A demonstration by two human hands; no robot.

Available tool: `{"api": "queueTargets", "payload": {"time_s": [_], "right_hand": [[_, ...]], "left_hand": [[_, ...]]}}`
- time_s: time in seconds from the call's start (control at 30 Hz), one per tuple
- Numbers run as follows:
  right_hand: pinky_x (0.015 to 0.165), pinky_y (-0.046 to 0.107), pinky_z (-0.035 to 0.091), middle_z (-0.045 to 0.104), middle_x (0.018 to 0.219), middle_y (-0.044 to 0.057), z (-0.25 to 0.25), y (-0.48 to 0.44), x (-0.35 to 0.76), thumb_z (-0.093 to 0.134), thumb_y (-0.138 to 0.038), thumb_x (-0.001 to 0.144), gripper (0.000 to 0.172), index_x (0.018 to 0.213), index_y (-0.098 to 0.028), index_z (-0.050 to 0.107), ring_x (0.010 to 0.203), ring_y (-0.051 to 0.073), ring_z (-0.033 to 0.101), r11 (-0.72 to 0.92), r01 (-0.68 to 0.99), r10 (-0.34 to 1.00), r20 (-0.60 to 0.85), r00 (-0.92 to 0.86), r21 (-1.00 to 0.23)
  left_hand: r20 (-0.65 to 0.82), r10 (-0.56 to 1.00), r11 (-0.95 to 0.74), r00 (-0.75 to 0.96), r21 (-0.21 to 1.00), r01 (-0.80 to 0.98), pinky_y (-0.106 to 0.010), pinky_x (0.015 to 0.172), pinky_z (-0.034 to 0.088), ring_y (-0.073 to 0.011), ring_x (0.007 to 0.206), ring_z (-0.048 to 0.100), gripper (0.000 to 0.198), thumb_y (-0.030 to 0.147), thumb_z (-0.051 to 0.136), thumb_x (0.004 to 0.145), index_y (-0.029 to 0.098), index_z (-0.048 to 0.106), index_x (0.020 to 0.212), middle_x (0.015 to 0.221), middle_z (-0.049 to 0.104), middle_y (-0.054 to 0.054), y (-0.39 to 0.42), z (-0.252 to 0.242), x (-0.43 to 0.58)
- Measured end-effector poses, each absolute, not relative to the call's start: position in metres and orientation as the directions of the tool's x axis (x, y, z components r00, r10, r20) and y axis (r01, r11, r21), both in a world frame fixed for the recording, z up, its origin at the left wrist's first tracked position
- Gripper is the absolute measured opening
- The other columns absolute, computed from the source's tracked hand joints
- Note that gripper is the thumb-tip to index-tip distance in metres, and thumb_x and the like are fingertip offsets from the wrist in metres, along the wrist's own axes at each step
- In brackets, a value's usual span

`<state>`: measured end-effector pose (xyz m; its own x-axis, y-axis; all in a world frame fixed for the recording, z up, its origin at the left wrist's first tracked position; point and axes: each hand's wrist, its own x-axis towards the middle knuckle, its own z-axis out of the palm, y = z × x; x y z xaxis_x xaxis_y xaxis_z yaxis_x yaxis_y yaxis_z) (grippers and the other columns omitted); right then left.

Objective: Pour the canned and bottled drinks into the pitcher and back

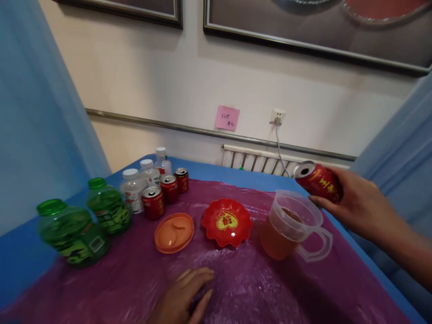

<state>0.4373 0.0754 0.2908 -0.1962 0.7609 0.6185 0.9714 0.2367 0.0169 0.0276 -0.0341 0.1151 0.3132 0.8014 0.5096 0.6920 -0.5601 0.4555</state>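
My right hand (357,204) grips a red drink can (317,181), tilted on its side with its opened top facing left, just above the rim of a clear plastic pitcher (295,229). The pitcher holds amber liquid and stands on the purple plastic sheet (253,288). My left hand (184,297) lies flat on the sheet near the front edge, fingers stretched out and holding nothing. A red flower-shaped dish (227,222) and an orange lid (174,231) lie between the hands.
Three red cans (153,202) and three white-capped bottles (133,189) stand at the back left. Two green jars (72,231) stand at the left. A blue cloth (20,265) covers the table under the sheet. Blue curtains hang on both sides; a radiator (256,162) lines the wall.
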Motion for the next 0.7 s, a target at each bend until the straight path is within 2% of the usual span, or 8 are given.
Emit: {"api": "queueTargets", "payload": {"time_s": [0.1, 0.17, 0.23, 0.33, 0.4, 0.57, 0.63, 0.7], "right_hand": [[0.080, 0.055, 0.055, 0.069, 0.118, 0.014, 0.275, 0.046, 0.394, 0.068, -0.067, 0.078, 0.074, 0.138, -0.027, 0.050, 0.100, 0.040, 0.068, 0.290, 0.847, 0.827, 0.562, 0.012, -0.445], [0.088, 0.051, 0.057, 0.067, 0.126, 0.010, 0.252, 0.023, 0.356, 0.072, -0.060, 0.080, 0.071, 0.138, -0.029, 0.048, 0.108, 0.035, 0.068, 0.359, 0.640, 0.887, 0.462, -0.006, -0.680], [0.097, 0.048, 0.056, 0.061, 0.137, 0.011, 0.221, 0.005, 0.316, 0.073, -0.050, 0.083, 0.070, 0.143, -0.028, 0.043, 0.120, 0.031, 0.064, 0.365, 0.430, 0.928, 0.356, -0.105, -0.826], [0.108, 0.053, 0.047, 0.057, 0.142, 0.013, 0.173, -0.009, 0.270, 0.082, -0.042, 0.075, 0.084, 0.147, -0.027, 0.039, 0.129, 0.032, 0.057, 0.368, 0.336, 0.913, 0.269, -0.306, -0.867], [0.110, 0.056, 0.044, 0.056, 0.143, 0.014, 0.149, -0.011, 0.252, 0.083, -0.040, 0.072, 0.087, 0.148, -0.027, 0.041, 0.131, 0.035, 0.054, 0.376, 0.349, 0.900, 0.247, -0.360, -0.859], [0.117, 0.059, 0.033, 0.041, 0.157, 0.017, 0.125, -0.010, 0.244, 0.081, -0.045, 0.075, 0.098, 0.157, -0.025, 0.031, 0.145, 0.037, 0.039, 0.353, 0.336, 0.860, 0.161, -0.484, -0.873], [0.119, 0.058, 0.030, 0.038, 0.161, 0.015, 0.118, -0.013, 0.251, 0.076, -0.045, 0.080, 0.091, 0.157, -0.026, 0.031, 0.148, 0.035, 0.035, 0.329, 0.345, 0.856, 0.123, -0.501, -0.879], [0.119, 0.056, 0.033, 0.042, 0.158, 0.014, 0.106, -0.018, 0.261, 0.071, -0.042, 0.085, 0.078, 0.154, -0.027, 0.039, 0.145, 0.032, 0.041, 0.285, 0.357, 0.880, 0.095, -0.466, -0.889]], "left_hand": [[0.501, 0.826, -0.520, 0.259, 0.498, 0.694, -0.031, 0.096, 0.060, -0.0195, 0.103, 0.076, 0.037, 0.029, 0.065, 0.088, 0.037, 0.065, 0.124, 0.115, 0.078, 0.001, -0.032, 0.132, 0.029], [0.472, 0.861, -0.468, 0.192, 0.585, 0.662, -0.034, 0.097, 0.060, -0.0221, 0.109, 0.074, 0.044, 0.034, 0.066, 0.089, 0.037, 0.060, 0.132, 0.124, 0.075, -0.002, -0.031, 0.144, 0.032], [0.431, 0.894, -0.418, 0.123, 0.705, 0.572, -0.037, 0.096, 0.061, -0.0254, 0.116, 0.070, 0.058, 0.045, 0.070, 0.087, 0.034, 0.052, 0.142, 0.134, 0.069, -0.006, -0.030, 0.157, 0.036], [0.383, 0.920, -0.385, 0.086, 0.836, 0.391, -0.041, 0.101, 0.058, -0.0297, 0.127, 0.064, 0.083, 0.062, 0.072, 0.081, 0.029, 0.041, 0.150, 0.143, 0.062, -0.010, -0.031, 0.171, 0.044], [0.349, 0.931, -0.364, 0.106, 0.863, 0.350, -0.043, 0.105, 0.055, -0.0304, 0.130, 0.061, 0.082, 0.063, 0.073, 0.080, 0.028, 0.043, 0.149, 0.145, 0.061, -0.010, -0.034, 0.174, 0.046], [0.311, 0.950, -0.279, 0.033, 0.796, 0.538, -0.044, 0.102, 0.057, -0.0294, 0.117, 0.069, 0.063, 0.050, 0.074, 0.079, 0.023, 0.058, 0.133, 0.129, 0.071, -0.009, -0.031, 0.177, 0.020], [0.334, 0.935, -0.183, -0.121, 0.744, 0.642, -0.044, 0.101, 0.056, -0.0289, 0.113, 0.070, 0.061, 0.052, 0.071, 0.080, 0.021, 0.059, 0.130, 0.125, 0.072, -0.009, -0.018, 0.183, -0.007], [0.370, 0.888, -0.046, -0.275, 0.665, 0.746, -0.046, 0.102, 0.054, -0.0306, 0.114, 0.068, 0.061, 0.055, 0.071, 0.078, 0.019, 0.061, 0.126, 0.126, 0.070, -0.010, -0.001, 0.190, -0.037]]}}
